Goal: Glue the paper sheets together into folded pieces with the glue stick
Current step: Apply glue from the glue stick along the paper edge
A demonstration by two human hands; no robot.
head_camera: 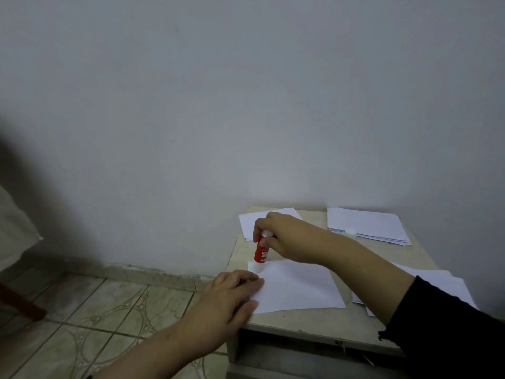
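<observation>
I count one sheet (297, 288) under work on the small table (276, 318), one glue stick (261, 253), three other paper stacks. My left hand (232, 294) lies flat, fingers straight, pressing the sheet's left edge. My right hand (284, 239) grips the stick (red, near upright), tip on the sheet's far-left corner.

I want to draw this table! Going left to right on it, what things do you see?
Left hand → red glue stick → right hand → sheet being glued → far paper stack
</observation>
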